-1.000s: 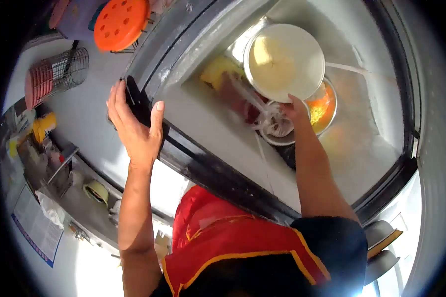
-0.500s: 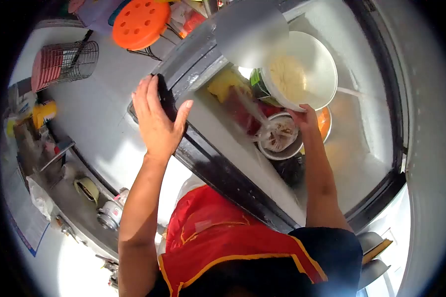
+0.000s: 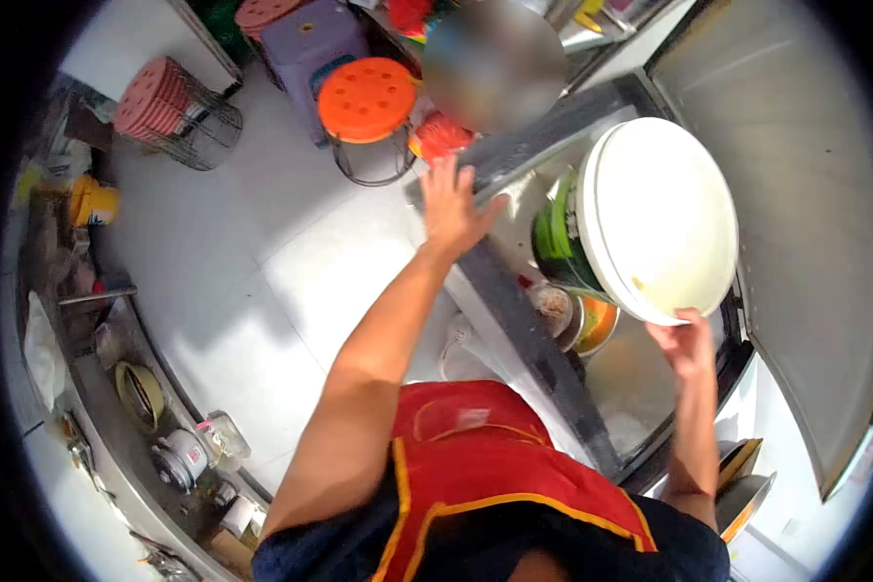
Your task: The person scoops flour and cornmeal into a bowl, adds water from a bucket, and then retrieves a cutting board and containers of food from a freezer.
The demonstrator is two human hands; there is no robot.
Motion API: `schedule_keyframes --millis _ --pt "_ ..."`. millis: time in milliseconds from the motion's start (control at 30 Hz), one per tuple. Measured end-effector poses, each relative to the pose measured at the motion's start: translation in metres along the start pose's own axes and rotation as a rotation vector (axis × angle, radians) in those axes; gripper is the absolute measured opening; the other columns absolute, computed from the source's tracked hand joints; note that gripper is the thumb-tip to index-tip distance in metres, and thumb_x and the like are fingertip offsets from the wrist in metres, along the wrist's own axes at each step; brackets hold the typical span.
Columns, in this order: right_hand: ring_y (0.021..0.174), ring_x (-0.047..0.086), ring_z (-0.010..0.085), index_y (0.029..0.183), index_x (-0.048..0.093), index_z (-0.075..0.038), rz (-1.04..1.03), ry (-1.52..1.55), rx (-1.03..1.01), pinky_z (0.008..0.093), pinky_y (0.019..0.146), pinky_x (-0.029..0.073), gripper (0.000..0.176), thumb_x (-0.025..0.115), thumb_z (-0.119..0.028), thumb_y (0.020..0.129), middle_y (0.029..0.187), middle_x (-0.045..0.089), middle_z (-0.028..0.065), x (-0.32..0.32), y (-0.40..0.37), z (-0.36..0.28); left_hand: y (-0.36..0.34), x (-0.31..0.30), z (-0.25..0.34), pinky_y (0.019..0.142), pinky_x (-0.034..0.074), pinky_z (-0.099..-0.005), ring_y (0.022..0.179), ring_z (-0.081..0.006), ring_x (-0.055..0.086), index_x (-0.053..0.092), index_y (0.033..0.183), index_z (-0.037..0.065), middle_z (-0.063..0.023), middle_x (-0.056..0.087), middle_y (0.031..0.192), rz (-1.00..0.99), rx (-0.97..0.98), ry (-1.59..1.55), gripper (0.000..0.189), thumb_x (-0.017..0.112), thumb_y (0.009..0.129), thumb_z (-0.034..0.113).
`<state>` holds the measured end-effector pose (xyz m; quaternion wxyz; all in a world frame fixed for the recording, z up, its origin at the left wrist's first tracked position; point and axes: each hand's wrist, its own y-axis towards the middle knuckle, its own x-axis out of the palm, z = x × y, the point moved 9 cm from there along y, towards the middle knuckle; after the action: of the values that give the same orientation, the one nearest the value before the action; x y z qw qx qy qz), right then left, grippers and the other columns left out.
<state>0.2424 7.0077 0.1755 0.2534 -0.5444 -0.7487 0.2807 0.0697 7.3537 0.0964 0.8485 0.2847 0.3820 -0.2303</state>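
Observation:
My right hand (image 3: 686, 344) grips the lower rim of a large white bucket (image 3: 664, 218) with a green-and-black label. The bucket is tilted, its round white top facing me, and it overlaps the open chest freezer (image 3: 553, 373). My left hand (image 3: 453, 209) has its fingers spread over the freezer's near left edge, holding nothing. Below the bucket, inside the freezer, are a bowl with orange contents (image 3: 597, 325) and a knotted clear bag (image 3: 553, 308) of food, both partly hidden.
The freezer's raised lid (image 3: 795, 194) stands on the right. An orange stool (image 3: 369, 102), a purple stool (image 3: 310, 48) and stacked pink stools (image 3: 160, 107) stand on the tiled floor. Along the left runs a counter (image 3: 107, 407) with a pot (image 3: 179, 456) and a tape roll (image 3: 140, 396).
The bucket has come up and toward me with my right hand, and its yellowish contents no longer show plainly. My left hand has shifted right in view. The head view has turned.

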Motion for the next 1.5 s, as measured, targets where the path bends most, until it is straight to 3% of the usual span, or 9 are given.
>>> schedule_keyframes --millis 67,200,467,733,967,1133,1167,1333,1500 --pt "0.084 0.059 0.0303 0.103 0.046 0.005 0.067 -0.143 -0.101 0.037 0.065 0.056 0.041 0.055 -0.014 0.067 0.099 0.055 0.0192 0.032 -0.084 -0.028 -0.003 -0.012 0.009 0.097 0.023 -0.0484 0.114 -0.0324 0.036 0.059 0.09 -0.002 -0.0228 0.046 0.113 -0.069 -0.014 -0.305 0.056 0.051 0.077 0.051" --pt "0.082 0.06 0.0264 0.098 0.05 0.001 0.08 -0.507 -0.212 0.0382 0.061 0.056 0.038 0.053 -0.017 0.066 0.097 0.057 0.0146 0.069 -0.21 -0.065 -0.034 -0.131 0.074 0.096 0.028 -0.036 0.112 -0.0338 0.041 0.035 0.121 -0.006 -0.023 0.041 0.121 -0.413 -0.175 -1.468 0.07 0.034 0.085 0.054" --pt "0.074 0.059 0.024 0.093 0.055 0.004 -0.136 -0.767 -0.39 0.0348 0.071 0.049 0.036 0.051 -0.018 0.064 0.086 0.059 0.0144 0.251 -0.366 -0.04 -0.139 -0.359 -0.031 0.084 0.04 -0.0293 0.098 -0.0189 0.049 0.029 0.119 -0.008 -0.0161 0.049 0.108 -0.215 -0.285 -1.673 0.061 0.057 0.081 0.031" --pt "0.077 0.06 0.0241 0.111 0.044 0.002 -0.598 -0.846 0.121 0.0362 0.064 0.055 0.05 0.053 -0.016 0.066 0.1 0.056 0.015 0.421 -0.241 0.162 -0.23 -0.384 -0.264 0.097 0.027 -0.0301 0.113 -0.0186 0.039 0.035 0.127 0.003 -0.0091 0.045 0.12 0.265 -0.751 -1.556 0.057 0.044 0.085 0.041" --pt "0.085 0.057 0.0341 0.108 0.045 0.0 -0.717 -0.852 0.517 0.0459 0.069 0.052 0.04 0.053 -0.016 0.073 0.099 0.054 0.0179 0.544 -0.057 0.46 -0.572 -0.312 -0.374 0.093 0.033 -0.0286 0.111 -0.0217 0.043 0.025 0.13 -0.004 -0.0184 0.045 0.12 0.49 -1.539 -0.75 0.063 0.052 0.085 0.031" --pt "0.09 0.055 0.0354 0.111 0.041 0.0 -0.561 -0.803 0.525 0.0485 0.073 0.051 0.045 0.054 -0.009 0.069 0.107 0.049 0.0206 0.581 0.026 0.605 -0.871 -0.25 -0.258 0.079 0.043 -0.0406 0.09 -0.0341 0.056 0.047 0.107 -0.009 -0.0241 0.057 0.099 -0.097 -2.159 -0.245 0.055 0.046 0.084 0.041" --pt "0.09 0.055 0.0355 0.111 0.041 0.0 -0.575 -0.783 0.536 0.0485 0.073 0.05 0.044 0.054 -0.009 0.069 0.106 0.049 0.0204 0.587 0.038 0.629 -0.921 -0.215 -0.244 0.056 0.046 -0.0411 0.064 -0.029 0.058 0.052 0.092 -0.004 -0.0177 0.061 0.08 -0.608 -1.6 0.123 0.047 0.045 0.084 0.042" --pt "0.088 0.056 0.0353 0.11 0.042 0.001 -0.54 -0.706 0.583 0.0487 0.074 0.05 0.041 0.053 -0.01 0.072 0.102 0.053 0.0197 0.562 0.108 0.709 -0.914 -0.176 -0.159 0.04 0.04 -0.0301 0.053 -0.0168 0.054 0.044 0.102 0.006 -0.0082 0.054 0.069 0.396 -2.607 -0.92 0.03 0.053 0.084 0.028" --pt "0.084 0.057 0.0337 0.113 0.042 -0.002 -0.437 -0.691 0.624 0.0475 0.075 0.048 0.04 0.053 -0.014 0.076 0.101 0.054 0.0186 0.487 0.166 0.738 -0.787 -0.207 -0.264 0.07 0.045 -0.0302 0.085 -0.0223 0.056 0.027 0.126 0.003 -0.0126 0.054 0.096 0.425 -2.221 -0.838 0.051 0.051 0.086 0.023"
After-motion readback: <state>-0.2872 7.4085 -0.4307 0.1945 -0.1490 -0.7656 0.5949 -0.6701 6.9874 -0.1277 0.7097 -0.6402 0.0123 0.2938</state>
